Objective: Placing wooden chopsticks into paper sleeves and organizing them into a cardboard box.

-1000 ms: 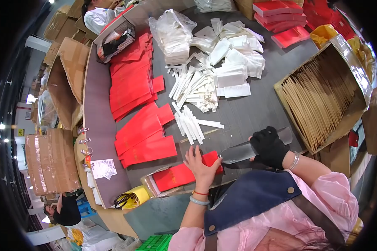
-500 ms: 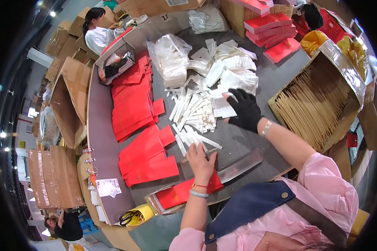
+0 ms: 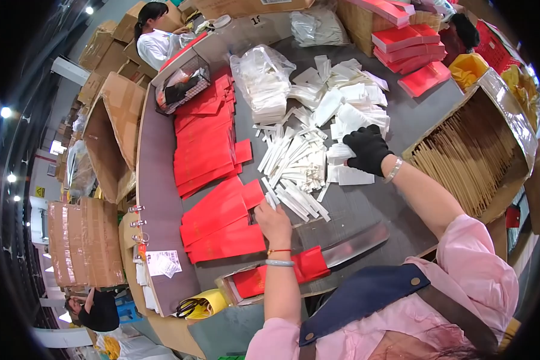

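My left hand [image 3: 274, 223], bare with a red cord and a pale bangle at the wrist, pinches the end of a narrow white strip [image 3: 271, 195] beside the red envelopes [image 3: 216, 213]. Loose white strips [image 3: 300, 201] lie just right of its fingertips. My right hand [image 3: 369, 150], in a black glove with the fingertips partly bare, is curled over a flat white packet [image 3: 340, 151] at the edge of the white pile. Another white packet [image 3: 355, 176] lies under its heel. A red envelope [image 3: 311, 264] rests in a shallow tray [image 3: 357, 245] in front of me.
A carton of thin brown sticks [image 3: 462, 159] stands at the right. Red boxes [image 3: 411, 51] are stacked at the back right. Bagged white packets [image 3: 261, 84] and a wire basket [image 3: 186, 84] sit farther back. Scissors [image 3: 189, 307] lie at the front left. Two people are beyond the table.
My left hand has moved from above the tray forward and left to the strips, and its fingers have closed. My right hand's spread fingers have curled in over the packets. The view has shifted slightly.
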`<act>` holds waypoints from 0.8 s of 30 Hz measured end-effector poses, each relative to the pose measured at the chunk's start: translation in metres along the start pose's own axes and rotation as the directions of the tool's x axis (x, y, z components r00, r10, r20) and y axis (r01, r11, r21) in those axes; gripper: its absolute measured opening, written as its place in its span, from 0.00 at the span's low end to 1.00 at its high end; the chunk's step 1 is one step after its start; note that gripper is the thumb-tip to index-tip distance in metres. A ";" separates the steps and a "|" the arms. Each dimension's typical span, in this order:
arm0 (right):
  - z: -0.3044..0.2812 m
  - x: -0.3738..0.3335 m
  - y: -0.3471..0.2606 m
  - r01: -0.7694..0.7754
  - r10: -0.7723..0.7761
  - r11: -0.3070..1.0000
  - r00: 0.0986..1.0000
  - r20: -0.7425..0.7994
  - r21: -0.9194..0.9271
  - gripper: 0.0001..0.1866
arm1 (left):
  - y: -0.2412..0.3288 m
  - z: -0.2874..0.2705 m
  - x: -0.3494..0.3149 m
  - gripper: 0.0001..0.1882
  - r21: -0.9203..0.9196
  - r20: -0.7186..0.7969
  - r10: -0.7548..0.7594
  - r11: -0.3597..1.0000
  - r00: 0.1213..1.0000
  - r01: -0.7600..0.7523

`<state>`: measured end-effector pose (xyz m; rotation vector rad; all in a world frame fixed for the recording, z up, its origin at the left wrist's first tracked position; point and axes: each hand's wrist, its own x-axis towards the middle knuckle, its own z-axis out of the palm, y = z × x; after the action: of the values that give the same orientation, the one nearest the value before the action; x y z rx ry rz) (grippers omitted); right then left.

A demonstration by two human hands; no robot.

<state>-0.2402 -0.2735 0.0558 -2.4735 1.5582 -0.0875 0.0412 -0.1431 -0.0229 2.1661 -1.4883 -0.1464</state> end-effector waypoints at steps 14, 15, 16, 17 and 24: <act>-0.009 -0.104 0.014 0.215 -0.137 0.932 0.955 -0.264 0.292 0.29 | -0.005 -0.007 0.009 0.11 -0.337 0.254 -0.102 0.923 0.962 0.187; -0.018 -0.113 0.017 0.169 -0.076 0.925 0.959 -0.273 0.339 0.27 | -0.006 -0.010 0.006 0.10 -0.393 0.258 -0.097 0.898 0.961 0.197; -0.024 -0.122 0.022 0.118 -0.007 0.916 0.960 -0.281 0.383 0.26 | 0.002 -0.017 0.005 0.10 -0.393 0.266 -0.092 0.899 0.960 0.195; -0.022 -0.132 0.034 0.106 0.017 0.922 0.950 -0.313 0.372 0.25 | 0.015 -0.027 0.005 0.10 -0.368 0.307 -0.061 0.913 0.950 0.177; -0.024 -0.216 0.108 -0.188 0.371 0.899 0.806 -0.461 0.396 0.20 | 0.035 -0.039 -0.004 0.08 -0.315 0.221 0.188 0.943 0.957 -0.112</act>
<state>-0.4337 -0.1283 0.0697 -2.0099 1.9057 -0.9758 0.0247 -0.1357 0.0263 1.8341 -1.6423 -0.5717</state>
